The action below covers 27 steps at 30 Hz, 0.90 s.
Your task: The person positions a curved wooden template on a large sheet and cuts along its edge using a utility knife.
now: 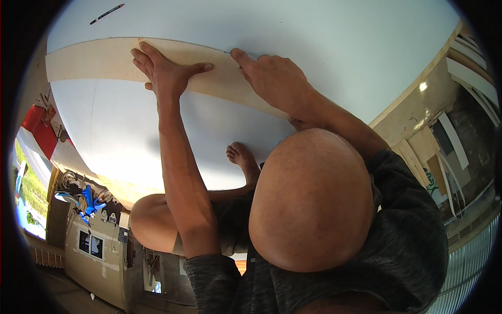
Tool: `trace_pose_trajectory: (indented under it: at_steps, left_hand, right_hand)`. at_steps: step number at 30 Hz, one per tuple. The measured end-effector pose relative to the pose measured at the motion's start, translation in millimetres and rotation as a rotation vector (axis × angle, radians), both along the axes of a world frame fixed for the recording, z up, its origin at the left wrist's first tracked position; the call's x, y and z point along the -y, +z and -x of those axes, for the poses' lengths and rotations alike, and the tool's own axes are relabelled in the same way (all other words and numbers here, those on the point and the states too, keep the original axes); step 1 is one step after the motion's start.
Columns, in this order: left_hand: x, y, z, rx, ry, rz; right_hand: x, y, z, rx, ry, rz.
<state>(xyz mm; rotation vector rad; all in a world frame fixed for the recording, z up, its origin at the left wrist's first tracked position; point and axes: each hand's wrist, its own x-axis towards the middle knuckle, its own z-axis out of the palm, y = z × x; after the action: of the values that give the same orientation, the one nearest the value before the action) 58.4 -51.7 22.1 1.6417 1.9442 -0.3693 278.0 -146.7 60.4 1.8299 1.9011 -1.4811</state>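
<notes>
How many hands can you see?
2: the left hand is spread on the pale strip; the right hand is by its far edge. I see no others.

Left hand (168,76) wide-spread, right hand (278,77) half-curled (both backs uppermost)

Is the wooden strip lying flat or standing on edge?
Lying flat: the wooden strip shows its broad face, left hand spread on top.

Green lettering (430,180) marks a tan board (437,167), and pale print (112,10) on a dark pencil (106,14) is too small to read
</notes>
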Motion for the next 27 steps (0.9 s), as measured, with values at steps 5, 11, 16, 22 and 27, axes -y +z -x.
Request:
trace_pose_trajectory:
  at_steps: [5, 11, 16, 22, 27]
  left_hand:
    - [-0.1, -0.3, -1.2, 0.023, 0.007, -0.005]
    - [2.1, -5.8, -3.3, 0.063, 0.013, -0.047]
    - [1.0, 0.7, 3.5, 0.075, 0.036, -0.063]
    - [5.0, -2.1, 4.7, 0.072, 0.024, -0.065]
    - [4.1, -3.5, 1.5, 0.098, 0.029, -0.086]
  right_hand:
    - [14.1, -6.6, -3.5, 0.058, 0.018, -0.049]
    - [35.6, -5.9, -17.6, 0.087, 0.019, -0.073]
    - [56.3, 14.5, -37.7, 0.077, -0.002, 0.034]
    - [32.7, 45.0, -34.7, 0.123, -0.02, 0.132]
    - [-7.0, -10.0, -1.9, -0.046, -0.138, -0.187]
